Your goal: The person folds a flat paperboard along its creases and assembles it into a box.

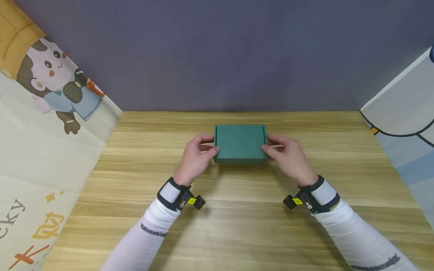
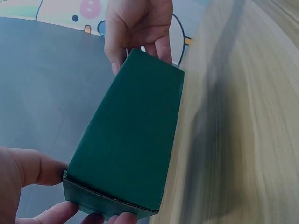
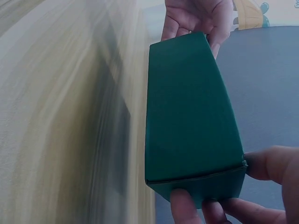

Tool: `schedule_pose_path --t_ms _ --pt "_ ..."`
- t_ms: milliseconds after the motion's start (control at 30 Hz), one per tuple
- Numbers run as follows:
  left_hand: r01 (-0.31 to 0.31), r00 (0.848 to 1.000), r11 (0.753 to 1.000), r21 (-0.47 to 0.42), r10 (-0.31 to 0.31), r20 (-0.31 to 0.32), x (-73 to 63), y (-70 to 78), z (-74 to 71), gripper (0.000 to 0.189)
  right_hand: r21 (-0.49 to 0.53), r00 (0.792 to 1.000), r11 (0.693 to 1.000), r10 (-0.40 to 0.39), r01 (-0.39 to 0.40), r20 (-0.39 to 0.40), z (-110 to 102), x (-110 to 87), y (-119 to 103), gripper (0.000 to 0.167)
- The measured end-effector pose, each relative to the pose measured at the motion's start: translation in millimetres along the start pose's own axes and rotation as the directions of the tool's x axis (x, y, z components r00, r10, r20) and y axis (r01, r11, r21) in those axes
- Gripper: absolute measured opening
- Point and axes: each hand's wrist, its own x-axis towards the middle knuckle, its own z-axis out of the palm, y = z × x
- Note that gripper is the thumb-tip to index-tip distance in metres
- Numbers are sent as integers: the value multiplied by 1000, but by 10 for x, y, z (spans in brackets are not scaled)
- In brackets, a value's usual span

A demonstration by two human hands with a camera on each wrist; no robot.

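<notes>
A closed dark green cardboard box (image 1: pixel 241 143) is held level between both hands, toward the back of the wooden table. At its left end the left hand (image 1: pixel 196 156) grips it, thumb on the top edge and fingers against the side. The right hand (image 1: pixel 288 156) grips the opposite end the same way. Seen from the left wrist, the long front face of the box (image 2: pixel 131 126) runs away toward the other hand. In the right wrist view, fingers (image 3: pixel 183 205) press on the near end of the box, and its shadow falls on the table beside it.
The wooden table (image 1: pixel 237 222) spreads out below the hands and meets a dark grey-blue wall (image 1: pixel 237 56) behind. Side panels with cartoon prints stand left (image 1: pixel 68 158) and right (image 1: pixel 403 116). Each wrist wears a strap with a small camera.
</notes>
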Motion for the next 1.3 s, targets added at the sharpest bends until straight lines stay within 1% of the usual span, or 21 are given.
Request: schedule_pose_path --t_ms 267,500,633,767,900,1100,1300 --pt "51 998 998 33 -52 38 28 -111 23 41 -21 998 999 35 -34 46 38 1 73 57" --pt "65 997 996 64 -68 45 41 -199 57 43 -45 995 996 78 -76 66 79 13 136 59" --pt "74 996 995 66 -77 52 49 -233 79 44 -50 993 995 95 -91 72 94 12 165 57" --pt "95 994 993 65 -98 53 51 -261 95 45 -45 991 994 106 -102 85 110 8 185 57" --pt "103 993 992 73 -107 53 48 -277 105 44 -51 989 992 120 -116 89 125 7 207 58" --pt "108 993 991 80 -112 48 36 -288 113 43 -36 988 993 118 -115 97 146 2 230 57" --pt "117 991 991 57 -120 54 30 -319 122 44 -18 989 994 110 -109 102 165 -1 259 57"
